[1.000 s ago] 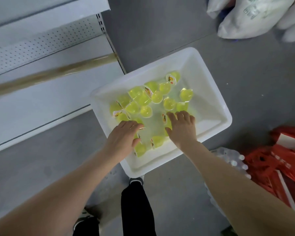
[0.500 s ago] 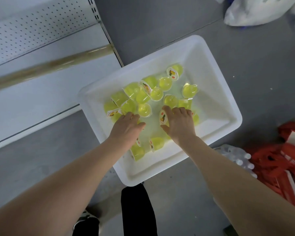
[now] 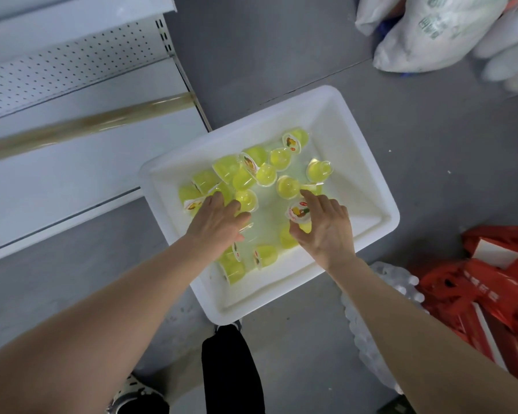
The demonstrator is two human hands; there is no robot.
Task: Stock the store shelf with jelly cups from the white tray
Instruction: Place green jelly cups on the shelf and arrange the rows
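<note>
A white tray (image 3: 368, 186) lies on the grey floor with several yellow-green jelly cups (image 3: 262, 171) scattered inside it. My right hand (image 3: 326, 231) pinches one jelly cup (image 3: 298, 211) with a printed lid between thumb and fingers, just above the tray's middle. My left hand (image 3: 219, 222) reaches palm down into the cups on the tray's left side, its fingers over them; whether it grips one is hidden. The white store shelf (image 3: 72, 174) stands to the left of the tray and looks bare.
White sacks (image 3: 431, 34) lie on the floor at the far right. Red bags (image 3: 491, 291) and a pack of bottles (image 3: 380, 300) sit at the near right. My leg (image 3: 231, 369) and shoe are below the tray. A perforated back panel (image 3: 57, 67) lines the shelf.
My right hand has turned and lifted a lidded jelly cup out of the pile. My left hand has slid a little further into the cups on the left.
</note>
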